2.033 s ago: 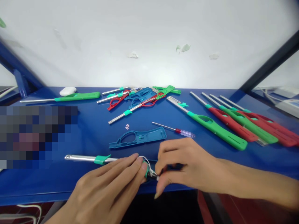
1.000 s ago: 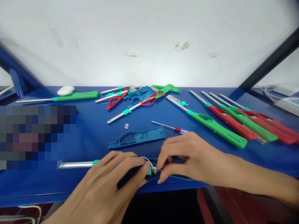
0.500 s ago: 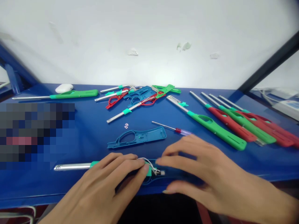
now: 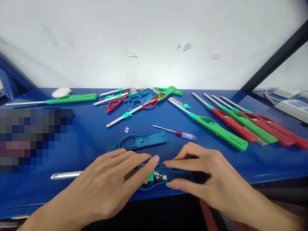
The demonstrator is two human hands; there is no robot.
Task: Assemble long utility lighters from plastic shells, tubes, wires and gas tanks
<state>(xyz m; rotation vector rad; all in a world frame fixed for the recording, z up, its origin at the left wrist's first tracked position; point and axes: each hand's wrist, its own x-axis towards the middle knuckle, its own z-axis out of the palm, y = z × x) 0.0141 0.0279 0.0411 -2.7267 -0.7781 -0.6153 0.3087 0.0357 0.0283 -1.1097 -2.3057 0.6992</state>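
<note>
An opened gas lighter (image 4: 66,175) lies along the table's front edge, its metal barrel pointing left. Its blue half casing (image 4: 176,174) faces up, showing a green trigger piece (image 4: 150,177), thin white wires and a small white-tipped part. My left hand (image 4: 106,183) covers the lighter's middle, fingers closed over it. Thumb and index finger of my right hand (image 4: 207,171) grip the two long sides of the casing's handle end. Just beyond my hands lies the other blue half casing (image 4: 154,138), hollow side up. A screwdriver (image 4: 185,134) with a clear purplish handle rests behind my right hand.
Several whole green and red lighters (image 4: 232,123) lie at the right. Loose casings and metal barrels (image 4: 120,120) are heaped near the wall. A green lighter (image 4: 77,98) and a white case (image 4: 61,93) sit at the back left. Small pale pieces (image 4: 126,130) lie mid-table.
My right thumb and index finger have closed in on the casing's sides. My left hand has shifted slightly along the lighter, with its thumb raised. The view has moved a little.
</note>
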